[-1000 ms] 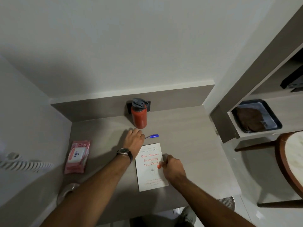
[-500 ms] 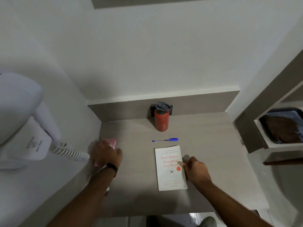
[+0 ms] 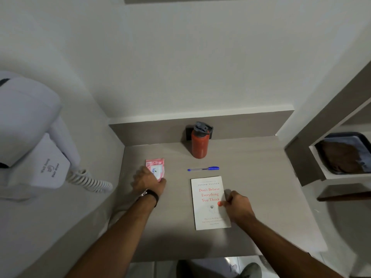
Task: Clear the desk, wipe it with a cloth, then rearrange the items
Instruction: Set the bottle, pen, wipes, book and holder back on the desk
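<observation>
On the grey desk (image 3: 251, 177) lies a white book (image 3: 206, 203) with red title letters. My right hand (image 3: 237, 205) rests on the book's right edge, fingers curled against the cover. A pink pack of wet wipes (image 3: 156, 167) lies near the desk's left edge, and my left hand (image 3: 147, 180) covers its near end, fingers wrapped on it. A blue pen (image 3: 203, 168) lies crosswise just beyond the book. A red bottle (image 3: 199, 143) with a grey lid stands upright at the back of the desk.
A white wall-mounted hair dryer (image 3: 30, 125) with a coiled cord (image 3: 90, 180) juts out on the left wall beside the desk. On the right, a shelf holds a dark tray (image 3: 361, 141) with a brown cloth (image 3: 339, 157). A low ledge runs behind the bottle.
My left hand has moved from beside the pen to the pink wipes pack at the left and closed over it. My right hand stays at the book's edge. The view has shifted left.
</observation>
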### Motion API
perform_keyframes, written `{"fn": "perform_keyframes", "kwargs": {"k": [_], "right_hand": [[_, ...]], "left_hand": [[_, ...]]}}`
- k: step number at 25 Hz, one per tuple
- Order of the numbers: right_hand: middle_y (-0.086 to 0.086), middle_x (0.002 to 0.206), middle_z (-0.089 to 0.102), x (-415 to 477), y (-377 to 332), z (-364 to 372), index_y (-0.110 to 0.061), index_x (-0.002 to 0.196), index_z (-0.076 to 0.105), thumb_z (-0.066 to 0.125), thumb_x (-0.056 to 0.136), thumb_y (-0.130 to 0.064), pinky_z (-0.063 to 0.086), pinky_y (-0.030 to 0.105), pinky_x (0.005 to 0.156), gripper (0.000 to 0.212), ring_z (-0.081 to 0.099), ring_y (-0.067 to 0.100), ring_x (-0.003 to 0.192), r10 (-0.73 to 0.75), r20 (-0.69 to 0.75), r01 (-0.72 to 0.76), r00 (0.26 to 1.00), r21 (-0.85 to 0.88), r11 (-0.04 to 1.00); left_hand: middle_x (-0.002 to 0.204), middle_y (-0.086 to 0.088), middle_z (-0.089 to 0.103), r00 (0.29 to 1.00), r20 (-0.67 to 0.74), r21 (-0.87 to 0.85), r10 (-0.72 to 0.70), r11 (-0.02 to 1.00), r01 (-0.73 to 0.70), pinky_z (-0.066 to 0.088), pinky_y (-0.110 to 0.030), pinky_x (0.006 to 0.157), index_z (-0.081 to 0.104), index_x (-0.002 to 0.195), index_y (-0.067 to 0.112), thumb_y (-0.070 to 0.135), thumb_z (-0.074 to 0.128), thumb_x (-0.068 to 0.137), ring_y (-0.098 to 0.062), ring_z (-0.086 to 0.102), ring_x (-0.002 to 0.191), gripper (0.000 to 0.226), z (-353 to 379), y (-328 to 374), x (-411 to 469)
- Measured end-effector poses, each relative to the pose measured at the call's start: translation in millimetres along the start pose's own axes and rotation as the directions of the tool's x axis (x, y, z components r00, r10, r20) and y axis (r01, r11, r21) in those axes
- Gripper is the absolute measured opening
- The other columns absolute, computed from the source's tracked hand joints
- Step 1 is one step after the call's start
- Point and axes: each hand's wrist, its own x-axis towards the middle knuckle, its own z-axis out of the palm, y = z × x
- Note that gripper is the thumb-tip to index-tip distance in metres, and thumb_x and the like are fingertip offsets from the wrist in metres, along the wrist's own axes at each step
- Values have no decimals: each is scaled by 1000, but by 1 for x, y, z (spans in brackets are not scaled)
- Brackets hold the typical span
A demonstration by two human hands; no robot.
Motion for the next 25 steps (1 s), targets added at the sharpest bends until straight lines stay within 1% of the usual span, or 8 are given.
{"fn": "perform_keyframes", "kwargs": {"k": [4, 8, 11, 14, 16, 19, 22, 25], "right_hand": [[-13, 93, 61, 1, -6, -1, -33, 76, 49, 76, 91, -30, 42, 15, 50, 31, 53, 0, 63, 16, 6, -16, 1000, 0, 1000], [-13, 96, 63, 0, -3, -2, -31, 96, 58, 73, 94, -30, 45, 15, 52, 15, 58, 4, 65, -12, 32, 12, 999, 6, 1000], [-8, 98, 70, -3, -2, -8, -31, 84, 56, 72, 94, -31, 50, 17, 53, 19, 62, 6, 66, -30, 23, 29, 999, 49, 998], [-6, 98, 74, -7, -3, -15, -30, 78, 54, 73, 94, -32, 60, 26, 59, 25, 68, 9, 71, -9, 1, 9, 1000, 103, 995], [-9, 94, 70, -10, -7, -18, -30, 77, 52, 76, 91, -36, 60, 26, 61, 29, 68, 9, 73, -8, 10, 7, 1000, 77, 997], [-4, 101, 73, -13, -15, -17, -32, 76, 48, 75, 91, -38, 49, 20, 62, 32, 60, 6, 71, -30, 18, 31, 999, -28, 999], [-2, 111, 73, -13, -21, -17, -28, 95, 58, 74, 93, -31, 56, 27, 74, 17, 62, 13, 83, -9, 30, 10, 1000, -23, 1000], [-7, 100, 64, -15, -22, -23, -31, 80, 51, 78, 90, -29, 58, 24, 65, 29, 63, 14, 82, 20, 47, -22, 999, 44, 999]], "left_hand": [[137, -19, 47, 1000, -3, 14, -17, 1000, 17, 50, -47, 97, 36, 137, 4, 61, 66, 77, -36, 50, 123, 88, 5, 12, 0], [124, -24, 58, 988, -156, -71, -5, 997, -6, 49, -48, 95, 53, 123, 1, 71, 64, 76, -41, 57, 115, 85, -5, -20, -9], [109, -20, 64, 989, -145, 101, -38, 993, 53, 53, -46, 85, 62, 106, 6, 78, 54, 72, -40, 60, 105, 80, -8, -89, -31], [98, -17, 68, 982, 20, 178, 189, 966, -190, 56, -46, 83, 68, 93, 10, 57, 73, 52, -41, 65, 95, 63, 7, -156, -51], [106, -16, 67, 956, 102, 209, 277, 933, -292, 52, -48, 91, 69, 104, 12, 46, 73, 48, -43, 63, 102, 66, 16, -175, -55], [131, -13, 57, 946, 189, 289, 262, 906, -309, 45, -44, 104, 54, 134, 13, 52, 67, 55, -38, 53, 121, 89, 16, -177, -52], [115, -8, 59, 940, 198, 272, 279, 905, -326, 51, -43, 91, 58, 125, 17, 54, 68, 44, -35, 56, 106, 89, 19, -180, -48], [112, -8, 56, 941, 159, 188, 298, 927, -325, 54, -41, 83, 57, 121, 19, 57, 70, 37, -36, 58, 100, 94, 18, -166, -50]]}}
